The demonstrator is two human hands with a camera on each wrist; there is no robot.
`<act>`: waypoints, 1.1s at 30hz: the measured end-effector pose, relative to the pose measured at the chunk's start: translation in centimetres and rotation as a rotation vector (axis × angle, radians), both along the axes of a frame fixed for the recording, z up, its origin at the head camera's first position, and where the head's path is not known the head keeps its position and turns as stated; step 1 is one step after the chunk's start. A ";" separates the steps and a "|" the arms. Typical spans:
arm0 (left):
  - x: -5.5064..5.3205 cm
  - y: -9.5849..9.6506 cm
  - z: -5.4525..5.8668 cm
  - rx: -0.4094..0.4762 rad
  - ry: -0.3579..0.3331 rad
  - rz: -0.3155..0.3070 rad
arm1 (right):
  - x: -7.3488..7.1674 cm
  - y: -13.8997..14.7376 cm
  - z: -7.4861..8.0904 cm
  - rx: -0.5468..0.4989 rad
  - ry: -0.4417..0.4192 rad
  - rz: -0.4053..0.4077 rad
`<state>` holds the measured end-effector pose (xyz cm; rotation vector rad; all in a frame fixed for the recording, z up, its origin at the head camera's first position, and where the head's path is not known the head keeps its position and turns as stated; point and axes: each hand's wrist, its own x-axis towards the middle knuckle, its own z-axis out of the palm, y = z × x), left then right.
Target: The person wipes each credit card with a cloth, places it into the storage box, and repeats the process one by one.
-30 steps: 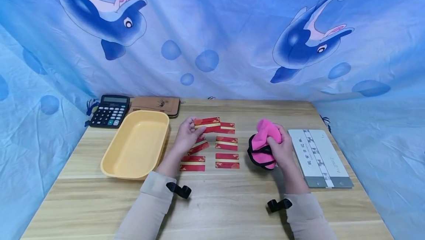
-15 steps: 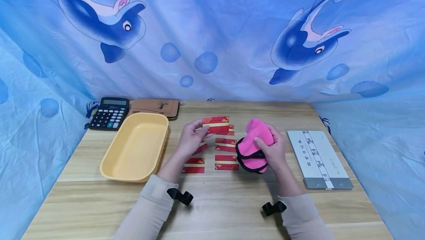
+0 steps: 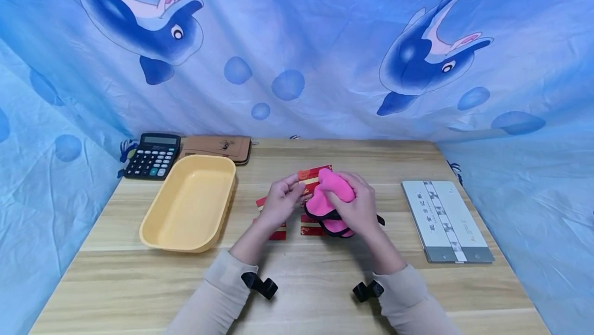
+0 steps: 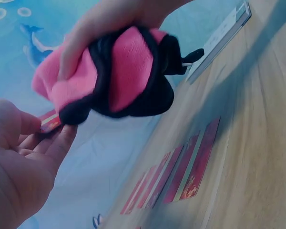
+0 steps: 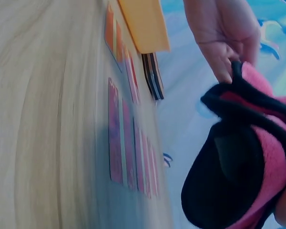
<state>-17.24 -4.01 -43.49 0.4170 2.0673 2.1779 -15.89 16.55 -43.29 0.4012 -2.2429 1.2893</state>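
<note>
Pinched in my left hand is a red card with a gold stripe. My right hand grips a pink fleece piece with black edging; what kind of piece it is, I cannot tell. Both hands meet over the middle of the table, and the pink fleece piece covers part of the card in the left wrist view. A dark lining shows in the right wrist view. Several more red striped cards lie below the hands, partly hidden by them.
To the left stands a yellow plastic tray. Behind it are a black calculator and a brown wallet-like case. A grey-white notebook lies at the right. A blue dolphin curtain hangs along the table's back edge.
My left hand has carried the card to the right. My right hand has brought the pink fleece piece leftward, so it now overlaps the card.
</note>
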 end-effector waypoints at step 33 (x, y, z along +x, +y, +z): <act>0.2 0.1 0.3 -0.135 0.120 -0.020 | 0.1 -4.9 1.3 0.160 0.317 -0.048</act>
